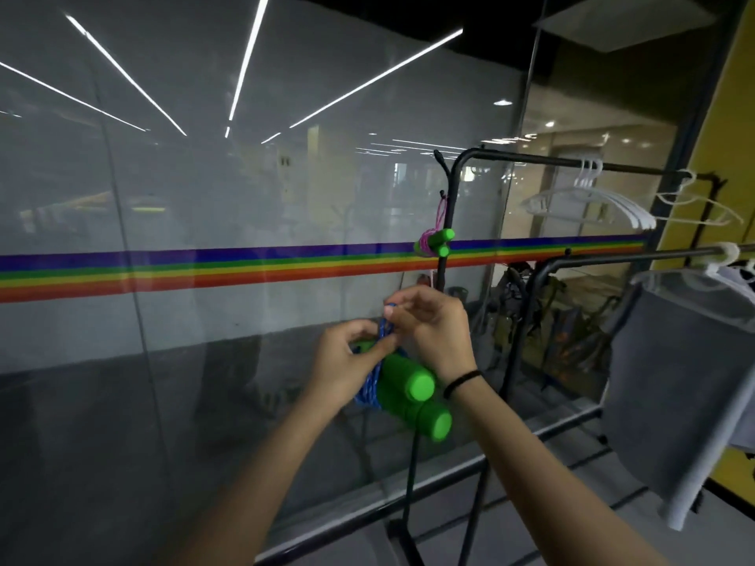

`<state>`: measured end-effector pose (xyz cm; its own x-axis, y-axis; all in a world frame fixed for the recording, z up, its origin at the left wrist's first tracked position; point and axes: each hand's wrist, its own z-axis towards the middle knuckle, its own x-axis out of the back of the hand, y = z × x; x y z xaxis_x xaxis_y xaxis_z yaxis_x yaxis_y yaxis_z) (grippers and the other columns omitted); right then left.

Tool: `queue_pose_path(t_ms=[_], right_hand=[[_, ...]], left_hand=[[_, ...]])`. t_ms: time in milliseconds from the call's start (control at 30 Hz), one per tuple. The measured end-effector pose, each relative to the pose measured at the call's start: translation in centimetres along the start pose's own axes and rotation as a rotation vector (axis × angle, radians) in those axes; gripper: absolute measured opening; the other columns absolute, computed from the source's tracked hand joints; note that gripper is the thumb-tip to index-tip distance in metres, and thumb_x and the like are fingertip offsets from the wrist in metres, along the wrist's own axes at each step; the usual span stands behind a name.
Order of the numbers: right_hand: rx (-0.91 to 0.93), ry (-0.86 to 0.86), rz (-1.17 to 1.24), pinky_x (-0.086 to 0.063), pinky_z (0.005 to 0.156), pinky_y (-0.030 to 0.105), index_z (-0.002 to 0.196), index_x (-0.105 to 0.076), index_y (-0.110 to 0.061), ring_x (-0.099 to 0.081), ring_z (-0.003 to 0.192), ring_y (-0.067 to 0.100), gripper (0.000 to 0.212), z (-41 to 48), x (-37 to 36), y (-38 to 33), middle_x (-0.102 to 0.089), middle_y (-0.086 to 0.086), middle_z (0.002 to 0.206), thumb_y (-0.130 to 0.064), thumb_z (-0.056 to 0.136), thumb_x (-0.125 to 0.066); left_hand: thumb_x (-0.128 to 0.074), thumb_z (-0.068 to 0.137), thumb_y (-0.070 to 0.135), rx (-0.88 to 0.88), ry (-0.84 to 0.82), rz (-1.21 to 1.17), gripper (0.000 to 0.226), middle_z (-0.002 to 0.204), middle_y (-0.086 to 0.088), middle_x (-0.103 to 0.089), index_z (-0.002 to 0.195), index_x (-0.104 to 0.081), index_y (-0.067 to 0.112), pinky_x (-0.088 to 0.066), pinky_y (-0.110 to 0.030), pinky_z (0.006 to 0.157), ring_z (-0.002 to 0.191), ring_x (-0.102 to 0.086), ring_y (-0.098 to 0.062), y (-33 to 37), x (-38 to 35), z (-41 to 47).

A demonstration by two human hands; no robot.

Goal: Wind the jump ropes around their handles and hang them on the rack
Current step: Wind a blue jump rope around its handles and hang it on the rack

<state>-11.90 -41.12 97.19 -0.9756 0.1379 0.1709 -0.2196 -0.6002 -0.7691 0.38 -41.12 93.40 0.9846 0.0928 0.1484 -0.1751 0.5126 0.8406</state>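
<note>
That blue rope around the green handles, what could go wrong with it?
The blue patterned rope is pinched only at its loop by the right hand and the left hand; a slip might unwind it. The two green cylindrical handles could drop before reaching the black metal rack.

Left hand (347, 361) and right hand (433, 324) pinching blue braided rope (372, 377) wound on paired green cylindrical handles (412, 396), pink-roped green-handled bundle (435, 242) hanging on black metal rack (449, 189)

You hold the blue rope (378, 361) coiled round its paired green handles (412, 396); a pink rope (433, 239), wound on green handles, hangs from the black rack (447, 198).
</note>
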Motion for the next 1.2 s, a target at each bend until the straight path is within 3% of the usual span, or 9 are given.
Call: queue_pose_path(t_ms=[100, 167, 333, 533, 600, 733, 800, 1033, 1200], right_hand=[[-0.01, 0.025, -0.034, -0.055, 0.063, 0.04, 0.069, -0.064, -0.027, -0.063, 0.064, 0.023, 0.022, 3.9, -0.9, 2.8, -0.065, 0.012, 0.07, -0.008, 0.077, -0.07], [-0.008, 0.058, -0.051, -0.056, 0.065, 0.045, 0.068, -0.064, -0.029, -0.064, 0.068, 0.027, 0.021, 6.5, -1.9, 4.8, -0.068, 0.016, 0.075, -0.011, 0.077, -0.07], [-0.01, 0.143, -0.092, -0.051, 0.061, 0.024, 0.078, -0.064, -0.015, -0.063, 0.065, 0.014, 0.009, 14.7, -4.7, 8.9, -0.068, 0.013, 0.077, -0.007, 0.078, -0.068], [-0.042, 0.264, -0.23, -0.057, 0.071, 0.038, 0.078, -0.062, -0.018, -0.066, 0.069, 0.022, 0.016, 26.0, -4.8, 11.0, -0.068, 0.018, 0.078, -0.007, 0.074, -0.072], [-0.049, 0.283, -0.278, -0.057, 0.071, 0.029, 0.077, -0.062, -0.017, -0.065, 0.064, 0.014, 0.016, 29.1, -4.0, 11.6, -0.067, 0.008, 0.072, -0.003, 0.076, -0.07], [-0.066, 0.303, -0.354, -0.05, 0.059, 0.011, 0.088, -0.063, -0.004, -0.063, 0.064, 0.008, 0.008, 34.9, -2.2, 11.7, -0.065, 0.002, 0.074, -0.003, 0.08, -0.064], [-0.06, 0.346, -0.388, -0.049, 0.057, 0.012, 0.088, -0.063, -0.003, -0.061, 0.064, 0.008, 0.008, 37.6, -1.2, 12.1, -0.063, 0.001, 0.073, -0.002, 0.081, -0.063], [0.072, 0.552, -0.498, -0.045, 0.053, 0.011, 0.087, -0.066, -0.006, -0.061, 0.058, 0.002, 0.008, 44.7, 3.7, 13.5, -0.062, -0.004, 0.068, -0.005, 0.08, -0.065], [0.104, 0.602, -0.462, -0.046, 0.053, 0.011, 0.08, -0.066, -0.01, -0.062, 0.058, 0.0, 0.004, 46.8, 6.8, 14.0, -0.064, -0.003, 0.069, -0.006, 0.08, -0.065]], left_hand=[[-0.069, 0.08, 0.013, -0.026, -0.006, -0.051, 0.012, 0.074, -0.013, -0.069, 0.077, -0.071, 0.002, -0.047, -0.025, 0.065, 0.066, -0.061, -0.01, -2.3, 0.2, 4.8], [-0.07, 0.079, 0.014, -0.043, -0.017, -0.051, 0.009, 0.076, -0.009, -0.072, 0.08, -0.073, 0.006, -0.051, -0.027, 0.068, 0.068, -0.064, -0.012, -4.3, 0.8, 8.5], [-0.072, 0.076, 0.005, -0.095, -0.136, -0.099, 0.013, 0.072, 0.003, -0.067, 0.074, -0.066, 0.016, -0.05, -0.012, 0.064, 0.06, -0.063, 0.005, -8.3, 2.1, 19.2], [-0.07, 0.079, 0.01, -0.209, -0.233, -0.072, 0.007, 0.073, -0.001, -0.067, 0.076, -0.065, 0.013, -0.05, -0.011, 0.065, 0.061, -0.061, 0.005, -10.3, 1.7, 33.1], [-0.069, 0.08, 0.009, -0.259, -0.269, -0.055, 0.005, 0.075, -0.003, -0.066, 0.082, -0.065, 0.005, -0.049, -0.01, 0.065, 0.062, -0.06, 0.005, -10.2, 0.6, 37.2], [-0.067, 0.083, 0.012, -0.35, -0.323, -0.023, 0.004, 0.077, 0.005, -0.064, 0.085, -0.064, 0.011, -0.044, -0.005, 0.063, 0.068, -0.059, 0.006, -9.5, -1.7, 44.1], [-0.066, 0.083, 0.014, -0.364, -0.347, -0.021, 0.01, 0.085, 0.002, -0.063, 0.091, -0.065, 0.008, -0.043, -0.007, 0.063, 0.078, -0.059, -0.007, -9.2, -3.3, 47.0], [-0.068, 0.082, 0.014, -0.457, -0.304, -0.06, 0.012, 0.09, -0.003, -0.067, 0.091, -0.067, 0.007, -0.047, -0.019, 0.072, 0.08, -0.06, -0.011, -6.4, -9.2, 54.7], [-0.065, 0.084, 0.011, -0.473, -0.354, -0.103, 0.014, 0.085, 0.001, -0.062, 0.096, -0.066, 0.004, -0.043, -0.002, 0.059, 0.071, -0.056, -0.001, -5.3, -12.2, 57.3]])
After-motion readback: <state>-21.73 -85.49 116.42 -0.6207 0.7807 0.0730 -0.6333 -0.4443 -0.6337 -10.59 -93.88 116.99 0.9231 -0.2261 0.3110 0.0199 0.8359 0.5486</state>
